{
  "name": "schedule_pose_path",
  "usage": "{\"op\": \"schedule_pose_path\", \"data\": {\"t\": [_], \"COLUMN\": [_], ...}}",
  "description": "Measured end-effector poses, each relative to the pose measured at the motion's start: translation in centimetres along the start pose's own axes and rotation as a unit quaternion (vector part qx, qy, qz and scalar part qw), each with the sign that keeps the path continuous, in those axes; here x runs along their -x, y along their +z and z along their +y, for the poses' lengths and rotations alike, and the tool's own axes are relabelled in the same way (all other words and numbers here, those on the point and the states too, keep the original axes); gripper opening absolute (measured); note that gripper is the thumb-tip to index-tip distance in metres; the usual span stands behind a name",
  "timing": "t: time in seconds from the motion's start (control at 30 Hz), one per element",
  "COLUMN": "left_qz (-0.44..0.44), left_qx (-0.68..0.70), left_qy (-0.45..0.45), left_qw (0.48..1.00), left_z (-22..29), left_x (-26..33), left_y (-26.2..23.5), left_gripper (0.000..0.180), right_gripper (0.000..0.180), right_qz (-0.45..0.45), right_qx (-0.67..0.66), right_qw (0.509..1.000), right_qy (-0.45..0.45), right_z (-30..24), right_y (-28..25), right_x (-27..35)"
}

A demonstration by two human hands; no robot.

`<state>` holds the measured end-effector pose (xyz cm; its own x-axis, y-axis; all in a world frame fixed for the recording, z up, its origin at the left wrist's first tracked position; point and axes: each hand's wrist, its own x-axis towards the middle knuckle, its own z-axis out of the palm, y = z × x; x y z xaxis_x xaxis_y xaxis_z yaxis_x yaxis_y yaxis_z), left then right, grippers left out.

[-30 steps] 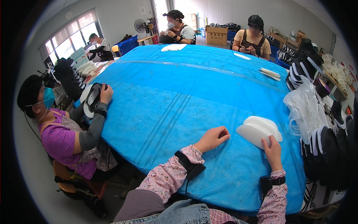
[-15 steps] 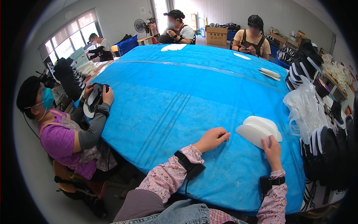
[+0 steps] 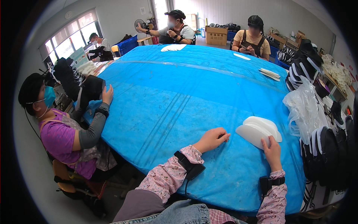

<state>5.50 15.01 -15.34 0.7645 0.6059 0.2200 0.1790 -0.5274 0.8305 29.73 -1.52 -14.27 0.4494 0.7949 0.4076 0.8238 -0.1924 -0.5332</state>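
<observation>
Several white insoles (image 3: 254, 133) lie fanned out in a small overlapping pile on the blue table cover (image 3: 179, 115), at the right. My right hand (image 3: 272, 151) is at the near edge of this pile, its thumb and fingers closed on the edge of the insoles. To the left of the pile, apart from it, my left hand (image 3: 213, 139) rests on the cover with its fingers curled in loosely. Nothing shows in that hand. Both my wrists wear black straps over flowered sleeves.
Black-and-white shoes (image 3: 322, 156) and a clear plastic bag (image 3: 302, 106) crowd the right edge. More insoles (image 3: 269, 74) lie farther off. A co-worker (image 3: 61, 130) at the left holds a black shoe (image 3: 93, 89). Others sit across the table, near a cardboard box (image 3: 216, 35).
My two hands and the insoles stay as they were. The co-worker at the left has turned and raised the black shoe. A person at the far side has stretched an arm out leftward.
</observation>
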Motion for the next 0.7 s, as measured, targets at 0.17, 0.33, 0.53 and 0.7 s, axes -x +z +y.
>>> {"op": "schedule_pose_path", "data": {"t": [0.17,0.33,0.53,0.7], "left_qz": [0.001,-0.004,-0.002,-0.001], "left_qx": [0.001,-0.012,-0.012,-0.012], "left_qy": [0.000,-0.006,0.000,0.003], "left_qw": [1.000,1.000,1.000,1.000], "left_z": [-0.02,0.24,0.05,-0.10], "left_x": [-0.01,-0.05,-0.10,-0.06], "left_y": [0.01,-0.13,-0.07,-0.02], "left_gripper": [0.028,0.028,0.029,0.029], "right_gripper": [0.032,0.031,0.031,0.031], "right_qz": [0.001,0.002,0.011,0.003], "right_qx": [0.000,0.005,0.006,0.006], "right_qw": [1.000,1.000,1.000,1.000], "right_qy": [0.001,0.000,-0.010,-0.003], "right_z": [0.05,-0.22,0.06,-0.09], "right_y": [0.10,-0.01,0.18,0.09], "right_x": [-0.01,-0.05,-0.06,-0.02]}}
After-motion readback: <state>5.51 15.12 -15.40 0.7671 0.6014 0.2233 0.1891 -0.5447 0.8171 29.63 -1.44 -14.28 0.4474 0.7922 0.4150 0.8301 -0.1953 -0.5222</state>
